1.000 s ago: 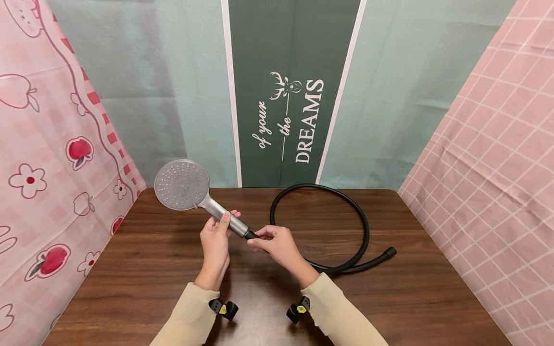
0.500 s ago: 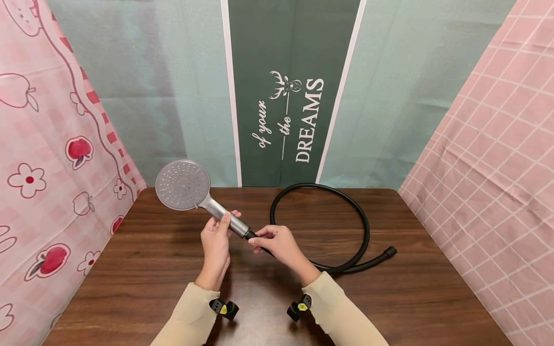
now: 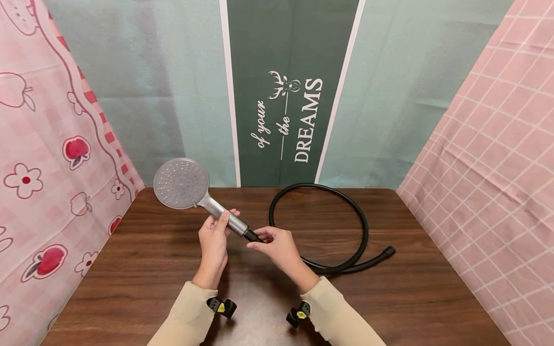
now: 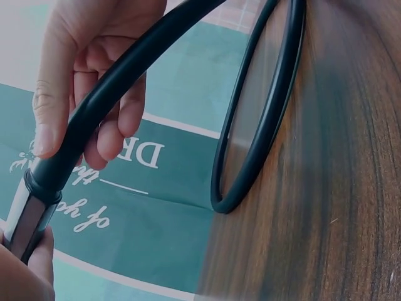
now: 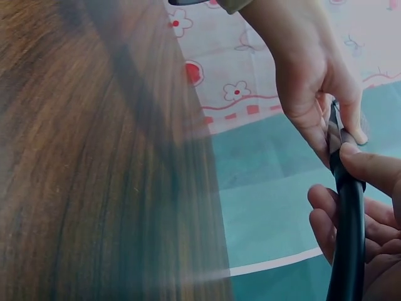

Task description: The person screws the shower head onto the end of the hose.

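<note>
A silver hand shower head [image 3: 182, 183] with a round, nozzle-dotted face is held up by its handle, tilted with the face to the upper left. My left hand [image 3: 213, 239] grips that handle, thumb on top. At the handle's lower end sits the black connector of a shower hose [image 3: 365, 229]. Thumb and fingers of my right hand [image 3: 279, 247] pinch the connector there. In the left wrist view the collar [image 4: 47, 182] meets the metal handle, with the right thumb lying along it. The right wrist view has both hands close together at this joint.
The hose loops over the brown wooden table [image 3: 415, 298] to the right, its free end [image 3: 390, 252] pointing right. A green curtain with white lettering [image 3: 308, 120] stands behind, with pink cloths [image 3: 489, 144] at both sides. Each wrist wears a small black camera [image 3: 298, 315].
My right fingers have shifted slightly on the hose connector, and more of its black collar shows now. The left hand and shower head stay nearly in place.
</note>
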{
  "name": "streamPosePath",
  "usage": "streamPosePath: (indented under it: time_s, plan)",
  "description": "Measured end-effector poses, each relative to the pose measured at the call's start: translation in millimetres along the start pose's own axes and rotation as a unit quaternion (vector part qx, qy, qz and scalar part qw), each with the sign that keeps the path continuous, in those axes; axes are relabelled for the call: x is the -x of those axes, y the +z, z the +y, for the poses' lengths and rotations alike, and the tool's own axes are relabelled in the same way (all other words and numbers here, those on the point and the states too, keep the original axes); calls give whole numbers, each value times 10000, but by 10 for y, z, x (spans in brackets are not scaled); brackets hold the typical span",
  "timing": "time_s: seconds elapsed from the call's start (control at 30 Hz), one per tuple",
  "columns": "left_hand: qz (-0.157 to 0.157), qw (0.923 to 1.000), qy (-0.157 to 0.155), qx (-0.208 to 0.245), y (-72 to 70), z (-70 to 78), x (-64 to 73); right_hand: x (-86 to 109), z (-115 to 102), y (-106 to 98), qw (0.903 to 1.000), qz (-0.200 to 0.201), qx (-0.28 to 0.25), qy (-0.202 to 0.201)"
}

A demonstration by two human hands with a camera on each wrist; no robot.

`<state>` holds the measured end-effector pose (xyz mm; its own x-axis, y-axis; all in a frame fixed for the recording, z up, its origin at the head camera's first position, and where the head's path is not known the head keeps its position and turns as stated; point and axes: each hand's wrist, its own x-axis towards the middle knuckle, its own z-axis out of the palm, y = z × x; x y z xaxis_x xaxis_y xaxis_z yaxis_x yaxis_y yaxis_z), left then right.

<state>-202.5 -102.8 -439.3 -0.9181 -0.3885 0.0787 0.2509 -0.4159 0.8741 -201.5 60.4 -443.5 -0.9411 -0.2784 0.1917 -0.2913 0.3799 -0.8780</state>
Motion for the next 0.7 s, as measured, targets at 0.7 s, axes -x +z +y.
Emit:
streamPosePath:
  time_s: [0.7]
  plan:
    - [53,9999,65,55,18,-19,2,41,15,149,9955,828,-146,-441]
